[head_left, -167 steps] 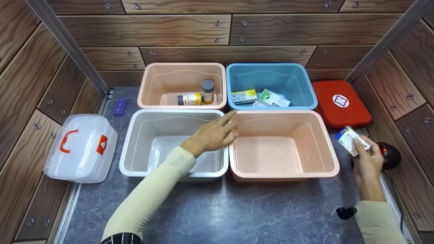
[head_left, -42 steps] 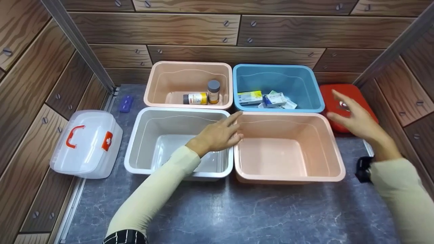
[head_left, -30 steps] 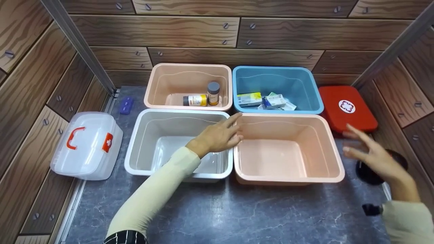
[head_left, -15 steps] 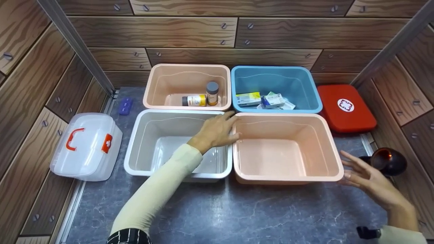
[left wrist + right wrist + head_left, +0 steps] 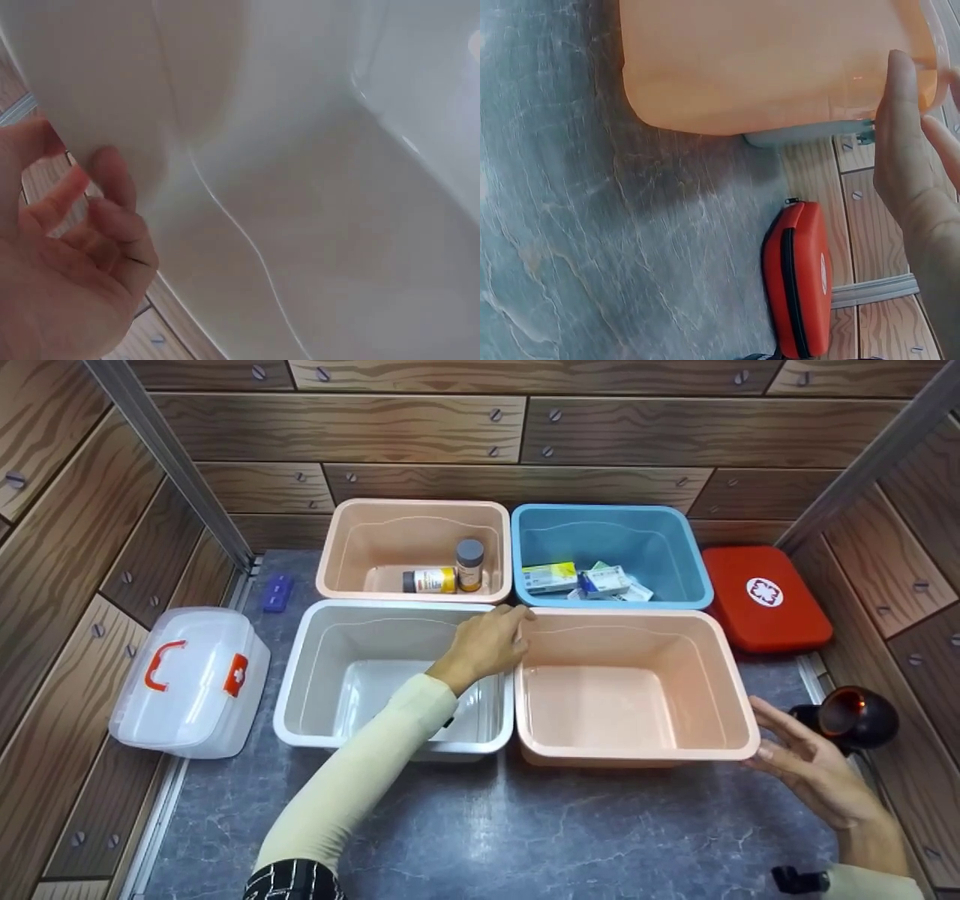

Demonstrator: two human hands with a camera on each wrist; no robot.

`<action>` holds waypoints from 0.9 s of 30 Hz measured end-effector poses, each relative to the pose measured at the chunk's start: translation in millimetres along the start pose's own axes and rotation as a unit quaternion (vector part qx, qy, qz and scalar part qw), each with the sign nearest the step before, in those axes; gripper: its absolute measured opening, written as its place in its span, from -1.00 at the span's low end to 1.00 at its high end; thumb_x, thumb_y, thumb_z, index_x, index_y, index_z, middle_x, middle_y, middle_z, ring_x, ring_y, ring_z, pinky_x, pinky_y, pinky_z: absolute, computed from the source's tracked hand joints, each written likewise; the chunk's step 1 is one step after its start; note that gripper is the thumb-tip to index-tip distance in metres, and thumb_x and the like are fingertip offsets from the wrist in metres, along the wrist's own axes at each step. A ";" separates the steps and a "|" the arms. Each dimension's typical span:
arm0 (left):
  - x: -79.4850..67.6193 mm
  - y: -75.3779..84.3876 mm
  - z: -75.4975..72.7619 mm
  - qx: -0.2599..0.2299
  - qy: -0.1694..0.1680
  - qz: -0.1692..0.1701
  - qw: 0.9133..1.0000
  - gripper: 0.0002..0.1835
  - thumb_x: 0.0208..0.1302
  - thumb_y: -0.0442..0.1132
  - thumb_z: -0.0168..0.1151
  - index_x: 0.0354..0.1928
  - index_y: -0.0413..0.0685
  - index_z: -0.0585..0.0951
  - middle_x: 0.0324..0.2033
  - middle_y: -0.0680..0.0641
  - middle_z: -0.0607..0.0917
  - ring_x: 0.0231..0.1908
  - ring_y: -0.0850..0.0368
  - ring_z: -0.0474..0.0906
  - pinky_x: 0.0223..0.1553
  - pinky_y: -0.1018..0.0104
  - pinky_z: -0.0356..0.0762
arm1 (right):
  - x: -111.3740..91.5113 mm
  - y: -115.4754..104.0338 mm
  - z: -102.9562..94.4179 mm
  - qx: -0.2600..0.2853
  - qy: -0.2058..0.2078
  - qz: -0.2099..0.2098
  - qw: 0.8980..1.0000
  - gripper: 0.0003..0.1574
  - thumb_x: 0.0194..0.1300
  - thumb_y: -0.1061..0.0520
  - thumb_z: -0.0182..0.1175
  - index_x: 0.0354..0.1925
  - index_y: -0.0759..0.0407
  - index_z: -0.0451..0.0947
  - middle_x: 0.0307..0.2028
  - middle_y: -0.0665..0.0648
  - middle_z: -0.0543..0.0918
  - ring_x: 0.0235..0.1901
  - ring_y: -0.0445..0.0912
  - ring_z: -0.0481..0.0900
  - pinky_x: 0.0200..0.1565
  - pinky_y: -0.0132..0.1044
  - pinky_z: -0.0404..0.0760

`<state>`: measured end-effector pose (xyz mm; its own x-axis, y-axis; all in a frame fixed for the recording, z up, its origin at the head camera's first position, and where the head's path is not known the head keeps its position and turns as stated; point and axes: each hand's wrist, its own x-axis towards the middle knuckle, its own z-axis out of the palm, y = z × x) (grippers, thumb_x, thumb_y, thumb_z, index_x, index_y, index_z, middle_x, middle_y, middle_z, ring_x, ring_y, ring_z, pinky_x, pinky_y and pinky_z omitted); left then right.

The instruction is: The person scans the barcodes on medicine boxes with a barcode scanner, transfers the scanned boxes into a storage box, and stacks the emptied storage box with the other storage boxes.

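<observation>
My left hand (image 5: 487,641) has its fingers curled over the left rim of the front peach bin (image 5: 637,754), near its back corner, where it meets the grey bin (image 5: 390,746). In the left wrist view the fingers bend at a bin's edge; the fingertips are partly hidden. At the peach bin's front right corner, my right hand (image 5: 814,769) touches the outside with fairly straight fingers. Several medicine boxes (image 5: 606,582) lie in the blue bin (image 5: 615,511). The back peach bin (image 5: 420,506) holds one lying pill bottle (image 5: 431,580) and one upright bottle (image 5: 470,564).
A red first-aid case (image 5: 765,619) lies at the back right. Near my right hand is a round black object (image 5: 862,718) with a cable. At left stand a clear medicine chest (image 5: 191,682) and a small purple pill box (image 5: 277,593). Wood-patterned walls surround the grey tabletop (image 5: 480,832).
The medicine box once in my right hand lies in the blue bin. That hand has come down to the peach bin's corner. My left fingers, straighter before, have curled at the rim.
</observation>
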<state>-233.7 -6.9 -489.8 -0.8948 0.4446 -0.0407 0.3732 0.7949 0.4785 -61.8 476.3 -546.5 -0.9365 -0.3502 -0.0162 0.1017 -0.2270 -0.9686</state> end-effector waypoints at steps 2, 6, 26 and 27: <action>0.9 0.4 -0.9 -0.008 0.002 -0.003 1.000 -0.51 0.53 -0.15 0.21 0.45 0.15 0.59 0.22 -0.07 0.74 0.06 -0.07 0.74 0.16 -0.07 0.72 | 0.3 1.6 2.0 0.018 0.006 -0.007 1.000 -0.12 0.55 0.62 -0.21 0.71 0.25 0.13 0.46 0.07 0.56 0.36 -0.08 0.67 0.27 -0.16 0.74; 1.2 -0.6 -3.4 -0.041 -0.004 -0.005 0.999 -0.52 0.53 -0.16 0.26 0.44 0.11 0.60 0.27 -0.10 0.73 0.19 -0.08 0.71 0.26 -0.07 0.66 | 1.4 2.8 5.8 0.041 0.018 -0.019 0.999 -0.11 0.51 0.67 -0.20 0.67 0.26 0.23 0.46 0.07 0.59 0.37 -0.09 0.66 0.28 -0.20 0.71; -4.1 17.1 -60.0 -0.322 -0.009 0.011 0.947 -0.47 0.59 -0.29 0.24 0.54 -0.03 0.54 0.34 -0.23 0.65 -0.07 0.03 0.79 0.08 0.07 0.82 | 4.7 -51.3 27.1 0.199 -0.052 -0.173 0.963 -0.19 0.43 0.78 -0.41 0.59 0.64 0.03 0.54 0.47 0.43 0.42 0.23 0.59 0.31 0.00 0.69; -5.2 17.7 -65.7 -0.356 -0.014 0.007 0.934 -0.46 0.59 -0.30 0.23 0.55 -0.03 0.52 0.30 -0.26 0.67 -0.21 0.05 0.79 -0.04 0.09 0.86 | 4.8 -54.9 29.6 0.203 -0.053 -0.179 0.961 -0.19 0.43 0.78 -0.41 0.59 0.65 0.03 0.53 0.48 0.43 0.42 0.24 0.59 0.30 0.01 0.70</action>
<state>-238.6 -22.3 -423.5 -0.8802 0.4720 -0.0488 0.1179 0.3172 0.9410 -61.9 460.1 -486.0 -0.8985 -0.2701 0.3461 -0.0778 -0.6780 -0.7310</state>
